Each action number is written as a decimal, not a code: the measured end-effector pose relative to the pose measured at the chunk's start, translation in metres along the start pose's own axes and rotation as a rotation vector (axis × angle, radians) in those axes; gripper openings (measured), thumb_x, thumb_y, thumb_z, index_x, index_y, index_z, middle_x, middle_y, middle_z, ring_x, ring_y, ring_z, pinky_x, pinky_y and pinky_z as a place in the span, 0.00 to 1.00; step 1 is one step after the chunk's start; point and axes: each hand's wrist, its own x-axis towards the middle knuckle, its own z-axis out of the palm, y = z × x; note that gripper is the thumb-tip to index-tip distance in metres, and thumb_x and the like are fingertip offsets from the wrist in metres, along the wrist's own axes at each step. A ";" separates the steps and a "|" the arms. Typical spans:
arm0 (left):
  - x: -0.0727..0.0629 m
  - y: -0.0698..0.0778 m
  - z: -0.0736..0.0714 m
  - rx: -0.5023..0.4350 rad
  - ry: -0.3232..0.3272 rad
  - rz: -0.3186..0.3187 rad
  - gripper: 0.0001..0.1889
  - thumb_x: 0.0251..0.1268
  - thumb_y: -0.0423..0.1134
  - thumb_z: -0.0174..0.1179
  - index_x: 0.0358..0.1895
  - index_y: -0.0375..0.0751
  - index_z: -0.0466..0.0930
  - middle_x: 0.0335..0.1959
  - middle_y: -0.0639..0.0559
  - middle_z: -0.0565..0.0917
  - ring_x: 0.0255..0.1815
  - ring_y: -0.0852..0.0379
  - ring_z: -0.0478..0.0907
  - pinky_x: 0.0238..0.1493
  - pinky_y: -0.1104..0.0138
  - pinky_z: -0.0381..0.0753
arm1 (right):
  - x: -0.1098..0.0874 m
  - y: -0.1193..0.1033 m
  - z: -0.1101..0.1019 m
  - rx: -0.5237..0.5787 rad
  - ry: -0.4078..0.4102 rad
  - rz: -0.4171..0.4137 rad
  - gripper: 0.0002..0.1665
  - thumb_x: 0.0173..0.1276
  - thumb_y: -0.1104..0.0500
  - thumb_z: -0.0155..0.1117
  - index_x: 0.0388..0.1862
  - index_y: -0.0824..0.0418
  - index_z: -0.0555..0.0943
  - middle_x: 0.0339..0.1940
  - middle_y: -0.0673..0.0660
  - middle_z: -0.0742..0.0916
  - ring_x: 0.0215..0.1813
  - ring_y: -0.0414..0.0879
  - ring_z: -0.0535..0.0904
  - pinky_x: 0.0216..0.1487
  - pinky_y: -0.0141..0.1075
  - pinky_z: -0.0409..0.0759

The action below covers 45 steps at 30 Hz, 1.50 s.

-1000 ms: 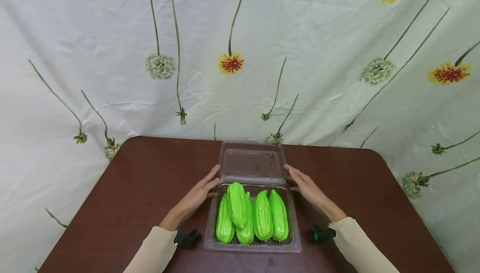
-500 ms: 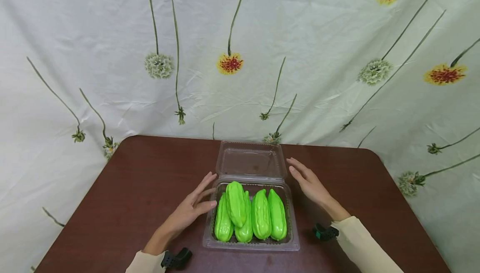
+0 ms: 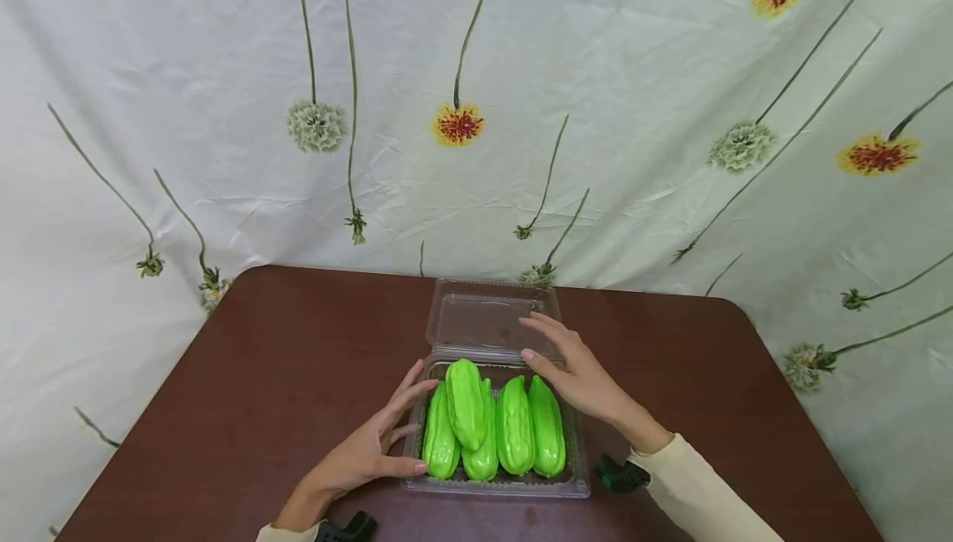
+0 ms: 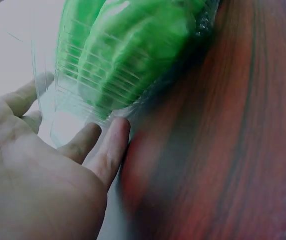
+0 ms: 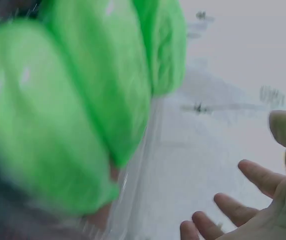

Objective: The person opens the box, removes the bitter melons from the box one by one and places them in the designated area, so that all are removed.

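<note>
Item: one clear plastic box (image 3: pixel 497 489), set on the brown desk (image 3: pixel 320 343) between the two hands. Its lid (image 3: pixel 472 323) is open, folded back on the far side.

Contents: five green vegetables (image 3: pixel 515 426), long and ridged. Four lie side by side, pointing away from the person; the fifth, the top vegetable (image 3: pixel 465 404), rests over the two on the left.

Left hand (image 3: pixel 368 447): at the left side of the box. Grip wide, fingers spread and nearly straight, thumb set apart at the near left corner. The forefinger reaches over the left rim. In the left wrist view, fingertips lie against or just beside the clear wall; firm contact cannot be told. Nothing clasped.

Right hand (image 3: pixel 584 383): over the far right corner of the box, in front of part of the lid. Grip wide, thumb and fingers well apart, holding nothing; the right wrist view shows it clear of the vegetables.

Accessories: a dark band at each wrist, left band (image 3: pixel 348 529) and right band (image 3: pixel 622 474); a cream sleeve (image 3: pixel 707 496) on the right forearm.

Backdrop: pale cloth (image 3: pixel 246 54), creased, printed with long-stemmed flowers.
</note>
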 end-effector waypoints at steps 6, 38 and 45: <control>-0.003 -0.002 0.000 -0.028 -0.014 0.026 0.48 0.63 0.27 0.66 0.82 0.39 0.44 0.82 0.49 0.21 0.78 0.81 0.38 0.67 0.73 0.66 | 0.003 -0.026 0.017 -0.037 -0.092 -0.008 0.33 0.76 0.47 0.60 0.77 0.50 0.67 0.80 0.59 0.63 0.80 0.63 0.54 0.72 0.71 0.50; -0.001 -0.006 -0.001 -0.055 -0.034 0.013 0.51 0.63 0.27 0.66 0.83 0.45 0.41 0.81 0.51 0.20 0.77 0.82 0.41 0.67 0.76 0.63 | 0.009 -0.046 0.061 -0.105 -0.324 0.027 0.35 0.70 0.49 0.68 0.74 0.50 0.70 0.78 0.67 0.61 0.77 0.66 0.60 0.62 0.69 0.69; -0.002 -0.005 -0.001 -0.059 -0.035 0.019 0.51 0.63 0.26 0.66 0.83 0.45 0.41 0.81 0.50 0.20 0.77 0.81 0.41 0.67 0.76 0.63 | 0.010 -0.047 0.064 -0.107 -0.309 0.034 0.35 0.68 0.51 0.68 0.73 0.50 0.71 0.79 0.66 0.62 0.78 0.64 0.59 0.64 0.68 0.68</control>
